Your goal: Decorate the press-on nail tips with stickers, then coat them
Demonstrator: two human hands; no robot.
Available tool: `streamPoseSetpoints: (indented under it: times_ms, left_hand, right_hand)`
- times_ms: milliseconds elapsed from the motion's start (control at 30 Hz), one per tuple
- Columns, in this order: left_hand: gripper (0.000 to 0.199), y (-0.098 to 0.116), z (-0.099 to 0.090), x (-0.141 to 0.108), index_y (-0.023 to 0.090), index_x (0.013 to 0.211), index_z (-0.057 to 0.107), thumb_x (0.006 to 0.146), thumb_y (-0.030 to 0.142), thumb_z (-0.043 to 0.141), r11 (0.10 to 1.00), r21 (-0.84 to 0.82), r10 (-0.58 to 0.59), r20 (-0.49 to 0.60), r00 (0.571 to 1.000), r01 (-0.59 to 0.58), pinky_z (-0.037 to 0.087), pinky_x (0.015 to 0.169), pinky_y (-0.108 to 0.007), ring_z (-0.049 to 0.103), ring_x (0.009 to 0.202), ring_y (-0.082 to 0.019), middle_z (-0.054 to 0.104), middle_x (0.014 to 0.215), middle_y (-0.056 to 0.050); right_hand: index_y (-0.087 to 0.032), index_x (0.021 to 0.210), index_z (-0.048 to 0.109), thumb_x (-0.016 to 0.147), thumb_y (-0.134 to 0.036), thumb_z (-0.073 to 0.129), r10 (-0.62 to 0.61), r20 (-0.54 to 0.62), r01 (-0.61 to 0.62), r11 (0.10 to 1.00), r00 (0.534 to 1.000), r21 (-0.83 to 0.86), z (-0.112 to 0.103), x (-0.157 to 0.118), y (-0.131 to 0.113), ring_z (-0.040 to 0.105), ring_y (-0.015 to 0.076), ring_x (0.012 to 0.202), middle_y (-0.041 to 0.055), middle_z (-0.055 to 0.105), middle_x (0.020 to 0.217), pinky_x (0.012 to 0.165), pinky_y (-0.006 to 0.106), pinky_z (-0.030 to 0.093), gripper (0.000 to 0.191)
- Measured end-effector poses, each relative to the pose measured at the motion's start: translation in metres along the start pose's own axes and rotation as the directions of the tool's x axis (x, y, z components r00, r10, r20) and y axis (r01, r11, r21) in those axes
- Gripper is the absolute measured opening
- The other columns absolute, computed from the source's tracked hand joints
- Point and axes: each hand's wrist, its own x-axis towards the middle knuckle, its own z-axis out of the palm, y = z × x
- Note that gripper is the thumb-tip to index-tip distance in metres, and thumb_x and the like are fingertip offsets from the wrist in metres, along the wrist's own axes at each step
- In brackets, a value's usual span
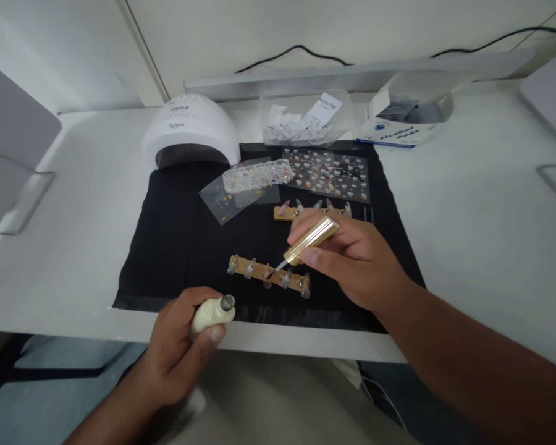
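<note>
My left hand (185, 346) is closed around a cream, ribbed nail polish bottle (212, 315), its uncapped neck pointing up and to the right. Between the thumb and fingers of my right hand (352, 253) is a nail polish brush (312, 240) with a shiny gold cap handle. Its bristle tip reaches down to the middle nail tip on the near wooden strip (258, 270); whether it touches is hard to tell. Several clear and pinkish nail tips stand across that strip. Behind my right hand, partly hidden, lies a second wooden strip (285, 214) with more nail tips.
A black mat (167, 247) covers the white table's middle. On it lie nail sticker sheets (327, 173), a clear rhinestone case (258, 177) and tweezers (369, 215). Behind stand a white nail lamp (189, 127), a clear box (306, 120) of packets and an alcohol pads box (398, 120).
</note>
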Motion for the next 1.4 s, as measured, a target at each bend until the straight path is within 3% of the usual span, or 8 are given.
streamPoseSetpoints:
  times_ms: [67,267,500,900,1033,1167,1400]
  left_hand:
    - [0.018,0.007,0.002,0.008,0.024,0.116,0.061,0.099,0.031,0.058,0.999,0.028,0.028,0.015,1.0,-0.028,0.049,0.059,-0.026,0.064,0.067,-0.017,0.071,0.084,-0.002]
    - [0.013,0.02,0.008,0.024,0.025,0.111,0.059,0.099,0.029,0.056,0.995,0.021,0.096,0.043,0.994,-0.097,0.042,0.053,-0.023,0.057,0.057,-0.013,0.065,0.073,0.003]
    - [0.013,0.025,0.009,0.029,0.025,0.111,0.058,0.099,0.029,0.056,0.993,-0.013,0.121,0.061,0.991,-0.121,0.042,0.054,-0.022,0.057,0.058,-0.012,0.066,0.075,0.003]
    - [0.013,0.03,0.009,0.036,0.024,0.109,0.058,0.096,0.024,0.057,0.988,-0.043,0.154,0.078,0.985,-0.151,0.042,0.053,-0.022,0.057,0.056,-0.012,0.065,0.071,0.004]
    - [0.011,0.035,0.009,0.041,0.024,0.106,0.059,0.096,0.022,0.058,0.985,-0.03,0.171,0.085,0.982,-0.169,0.042,0.053,-0.022,0.057,0.056,-0.011,0.066,0.072,0.004]
    - [0.008,0.04,0.01,0.048,0.023,0.103,0.059,0.096,0.021,0.058,0.978,-0.052,0.206,0.095,0.974,-0.202,0.042,0.053,-0.023,0.057,0.055,-0.012,0.065,0.072,0.003]
    - [0.012,0.042,0.012,0.05,0.023,0.108,0.059,0.097,0.022,0.059,0.975,-0.093,0.21,0.099,0.973,-0.201,0.042,0.055,-0.024,0.056,0.058,-0.012,0.065,0.075,0.003]
  right_hand:
    - [-0.025,0.084,0.074,0.083,-0.025,0.074,0.033,-0.008,-0.032,0.995,0.999,0.092,0.001,0.0,0.004,0.064,0.0132,0.067,-0.0003,0.07,0.082,0.06,0.028,0.053,0.001]
    - [-0.024,0.082,0.075,0.079,-0.049,0.082,0.065,-0.008,-0.06,0.952,0.998,0.299,0.006,-0.002,0.008,0.067,0.0151,0.07,0.0004,0.071,0.078,0.064,0.03,0.058,0.026]
    - [-0.026,0.084,0.078,0.076,-0.048,0.086,0.098,0.016,-0.097,0.919,0.995,0.383,0.008,-0.004,0.007,0.067,0.0142,0.069,-0.0006,0.072,0.077,0.063,0.028,0.058,0.025]
    - [-0.023,0.088,0.077,0.083,-0.041,0.08,0.055,0.099,-0.087,0.932,0.994,0.352,0.008,-0.005,0.006,0.066,0.0135,0.067,0.0002,0.071,0.078,0.059,0.027,0.055,0.02]
    - [-0.024,0.093,0.077,0.086,-0.033,0.078,-0.018,0.129,-0.023,0.951,0.991,0.307,0.007,-0.006,0.005,0.064,0.0127,0.07,-0.0005,0.07,0.081,0.058,0.024,0.05,0.011]
    - [-0.026,0.094,0.08,0.081,-0.023,0.081,-0.114,0.158,0.076,0.971,0.981,0.226,0.007,-0.006,0.006,0.063,0.0137,0.078,-0.0015,0.068,0.081,0.07,0.029,0.051,0.014]
    - [-0.026,0.094,0.078,0.083,-0.025,0.08,-0.234,0.131,0.216,0.967,0.963,0.139,0.007,-0.009,0.001,0.058,0.0145,0.079,-0.0024,0.069,0.077,0.077,0.032,0.047,0.011]
